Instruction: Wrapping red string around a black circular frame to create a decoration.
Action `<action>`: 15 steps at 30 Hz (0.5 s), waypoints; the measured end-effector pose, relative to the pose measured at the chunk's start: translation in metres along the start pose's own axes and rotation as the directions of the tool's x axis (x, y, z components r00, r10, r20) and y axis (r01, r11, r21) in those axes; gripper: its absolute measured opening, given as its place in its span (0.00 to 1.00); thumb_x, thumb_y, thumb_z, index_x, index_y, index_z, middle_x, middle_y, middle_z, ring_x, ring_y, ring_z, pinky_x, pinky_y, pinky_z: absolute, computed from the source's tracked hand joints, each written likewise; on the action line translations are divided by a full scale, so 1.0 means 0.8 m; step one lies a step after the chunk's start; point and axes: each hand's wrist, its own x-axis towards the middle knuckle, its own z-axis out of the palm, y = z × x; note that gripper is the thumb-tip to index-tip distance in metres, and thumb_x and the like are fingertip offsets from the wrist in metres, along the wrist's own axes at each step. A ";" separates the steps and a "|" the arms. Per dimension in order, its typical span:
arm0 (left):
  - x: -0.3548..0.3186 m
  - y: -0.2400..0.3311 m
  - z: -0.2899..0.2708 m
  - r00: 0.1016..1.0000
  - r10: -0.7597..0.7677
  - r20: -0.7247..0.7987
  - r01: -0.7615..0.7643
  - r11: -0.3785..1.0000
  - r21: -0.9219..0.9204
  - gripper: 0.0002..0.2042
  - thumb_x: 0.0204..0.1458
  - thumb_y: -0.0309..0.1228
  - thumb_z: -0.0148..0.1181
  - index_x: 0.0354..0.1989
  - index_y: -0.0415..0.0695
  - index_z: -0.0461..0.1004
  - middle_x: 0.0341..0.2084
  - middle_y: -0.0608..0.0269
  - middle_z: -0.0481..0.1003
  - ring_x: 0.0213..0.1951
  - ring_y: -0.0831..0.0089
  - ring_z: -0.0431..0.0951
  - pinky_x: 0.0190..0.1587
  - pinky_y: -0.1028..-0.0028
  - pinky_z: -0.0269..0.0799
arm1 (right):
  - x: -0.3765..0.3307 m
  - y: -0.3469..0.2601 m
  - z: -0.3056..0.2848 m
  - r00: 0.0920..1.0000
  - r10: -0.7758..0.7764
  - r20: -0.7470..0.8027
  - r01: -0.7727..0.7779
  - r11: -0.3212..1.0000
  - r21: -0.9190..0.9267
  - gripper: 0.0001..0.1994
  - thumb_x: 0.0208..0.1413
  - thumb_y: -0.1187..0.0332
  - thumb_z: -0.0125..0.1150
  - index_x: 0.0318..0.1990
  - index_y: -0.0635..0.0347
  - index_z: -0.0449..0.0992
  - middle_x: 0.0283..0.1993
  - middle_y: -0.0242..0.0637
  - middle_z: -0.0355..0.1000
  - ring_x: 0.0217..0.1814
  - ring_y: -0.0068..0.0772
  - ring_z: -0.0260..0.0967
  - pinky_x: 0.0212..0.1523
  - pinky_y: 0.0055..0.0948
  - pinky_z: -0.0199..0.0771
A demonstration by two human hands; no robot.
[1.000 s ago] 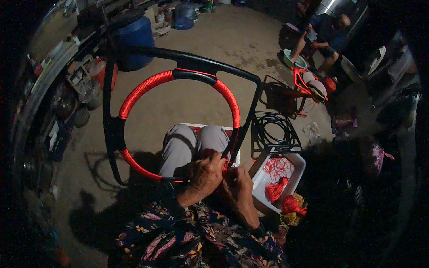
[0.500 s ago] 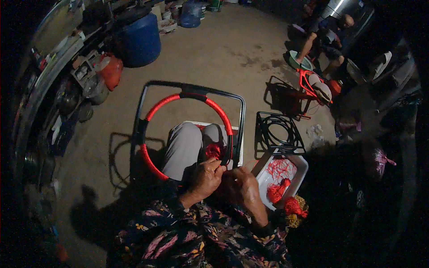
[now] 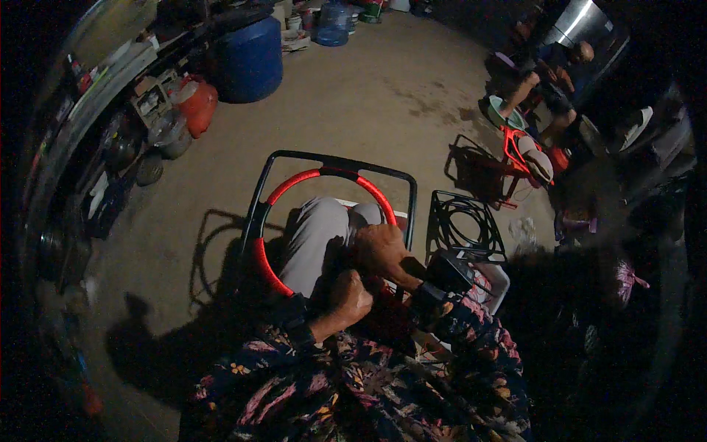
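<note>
A black metal frame (image 3: pixel 412 208) stands tilted against my grey-trousered knees (image 3: pixel 315 239). Inside it is a round ring (image 3: pixel 267 267), wrapped in red cord with black gaps between the wrapped lengths. My right hand (image 3: pixel 383 252) is closed at the ring's right side, its back towards me, covering that part. Lower and to the left, my left hand (image 3: pixel 346 302) makes a fist inside the ring's near edge. What either hand grips is hidden, and the lap between them lies in dark shadow.
At my right, black frames (image 3: pixel 468 225) lie by a white tub (image 3: pixel 501 287), partly behind my right arm. Farther right, a person (image 3: pixel 560 77) sits by a green basin (image 3: pixel 507 112) and a red chair (image 3: pixel 513 151). A blue barrel (image 3: pixel 250 62) and orange-red bag (image 3: pixel 197 107) stand far left.
My right hand has moved up and forward to the ring's right side; my left has come slightly nearer me. They were close together before. The view has shifted, and my right arm now covers much of the tub.
</note>
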 end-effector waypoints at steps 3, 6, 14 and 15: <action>0.009 0.040 -0.038 0.955 -0.069 0.290 0.019 0.985 0.172 0.09 0.38 0.29 0.61 0.24 0.37 0.70 0.24 0.44 0.72 0.30 0.46 0.72 0.32 0.58 0.66 | 0.010 0.003 0.005 0.997 0.069 0.033 -0.069 0.998 0.003 0.11 0.46 0.58 0.61 0.26 0.56 0.80 0.23 0.41 0.75 0.29 0.46 0.75 0.31 0.40 0.73; 0.012 0.067 -0.046 0.964 -0.165 0.209 0.140 0.982 0.130 0.07 0.35 0.26 0.58 0.19 0.37 0.67 0.19 0.44 0.69 0.25 0.45 0.70 0.29 0.56 0.64 | 0.012 0.010 -0.017 0.967 0.080 -0.241 -0.052 0.991 0.120 0.11 0.48 0.58 0.60 0.27 0.56 0.79 0.25 0.44 0.74 0.30 0.51 0.74 0.31 0.41 0.73; -0.008 0.014 -0.001 0.979 0.189 -0.074 -0.191 0.981 -0.015 0.07 0.35 0.23 0.56 0.23 0.37 0.64 0.18 0.51 0.62 0.24 0.51 0.65 0.28 0.57 0.59 | 0.013 -0.012 -0.056 0.862 -0.113 -0.494 0.460 0.586 0.667 0.08 0.54 0.67 0.59 0.37 0.62 0.73 0.28 0.47 0.72 0.29 0.47 0.71 0.29 0.37 0.70; -0.007 0.013 -0.004 0.979 0.187 -0.076 -0.189 0.982 -0.011 0.07 0.35 0.23 0.56 0.23 0.37 0.64 0.18 0.51 0.62 0.24 0.51 0.65 0.28 0.57 0.59 | 0.012 -0.014 -0.054 0.834 -0.125 -0.538 0.512 0.539 0.669 0.09 0.54 0.66 0.59 0.38 0.61 0.73 0.29 0.46 0.73 0.30 0.47 0.71 0.29 0.37 0.70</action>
